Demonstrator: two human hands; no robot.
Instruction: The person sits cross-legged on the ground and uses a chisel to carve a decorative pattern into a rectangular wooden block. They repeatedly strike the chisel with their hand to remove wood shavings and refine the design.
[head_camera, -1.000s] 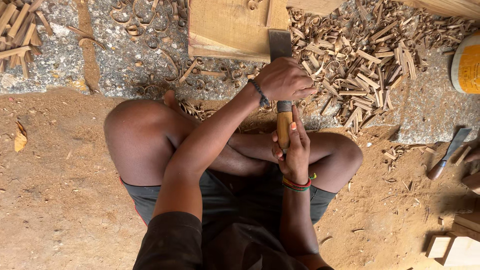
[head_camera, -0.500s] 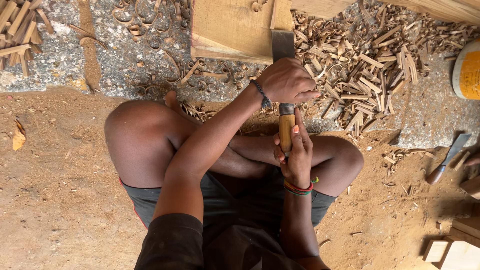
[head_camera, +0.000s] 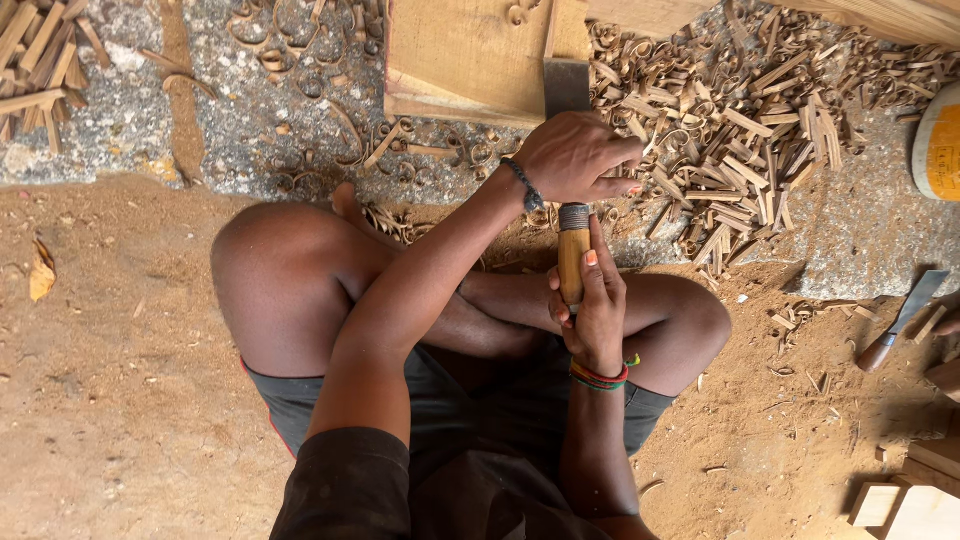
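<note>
Chisel (head_camera: 572, 240) upright in centre of view, just above crossed legs: pale wooden handle, dark metal ferrule at its top, broad flat steel blade resting against the near edge of the wooden plank (head_camera: 470, 55). Middle of the shaft hidden under the left hand.

Left hand (head_camera: 577, 155): fingers curled shut over the chisel shaft just below the blade, beaded band at the wrist. Right hand (head_camera: 592, 310): fingers wrapped round the lower handle, thumb along it, palm behind the butt; striped bands at the wrist.

Plank: pale, rectangular, lying flat, cut off by the top edge. Carved curl near its upper right, hard to make out.

Container (head_camera: 938, 150) at the right edge: rounded, white rim, yellow-orange label band; mostly cut off, print not readable.

Second chisel (head_camera: 895, 325) on the ground at right, reddish handle, flat blade, well apart from both hands. Something beside its handle cut off by the frame; cannot tell what.

Pale wood blocks (head_camera: 900, 500) bottom right, partly cut off.

Wood shavings (head_camera: 740, 130), curled and splintered, heaped right of plank; thinner curls left of it. Stick offcuts (head_camera: 40, 60) top left.

Ground: grey stone slab (head_camera: 130, 130) under plank and shavings; reddish-brown packed earth (head_camera: 110, 400) nearer. Dry leaf (head_camera: 42, 275) at left. Walls not in view.
</note>
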